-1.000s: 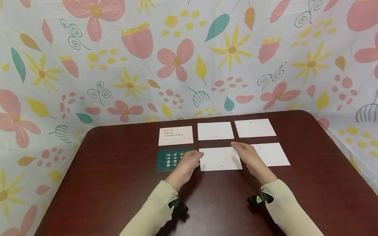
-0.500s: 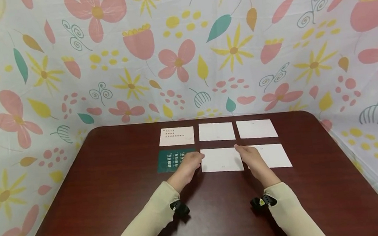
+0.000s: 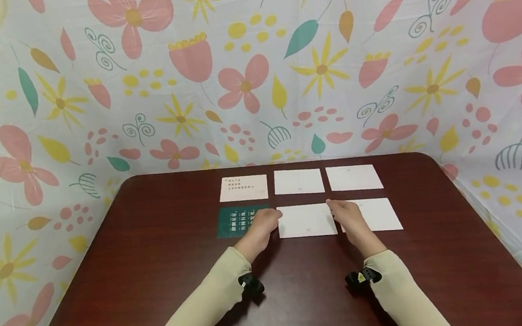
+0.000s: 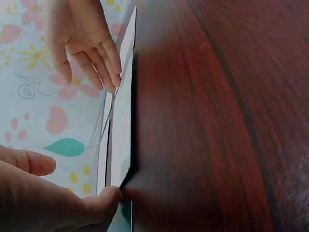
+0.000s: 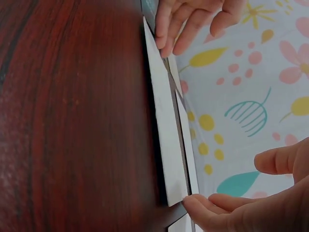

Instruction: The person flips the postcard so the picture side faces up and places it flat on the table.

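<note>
A white card (image 3: 306, 220) lies in the middle of the front row, between the two hands. At its left edge is the left hand (image 3: 261, 229), fingers fairly straight and thumb held apart; it also covers part of a green card (image 3: 230, 222) with white writing. The right hand (image 3: 351, 222) is by the middle card's right edge and overlaps the white card (image 3: 381, 214) to the right. In the left wrist view, a left fingertip meets the near end of the middle card (image 4: 123, 121). From the right wrist, the right fingertips appear right at a corner of that card (image 5: 166, 116).
Behind, a second row holds a pale pink card (image 3: 243, 188) with printed lines and two white cards, one central (image 3: 298, 181) and one right (image 3: 353, 177). All lie on a dark red-brown wooden table (image 3: 125, 276). A flowered cloth (image 3: 253, 80) hangs around its far sides.
The right hand has shifted very slightly to the right, and the left forearm has drifted a little the same way. The cards keep their places.
</note>
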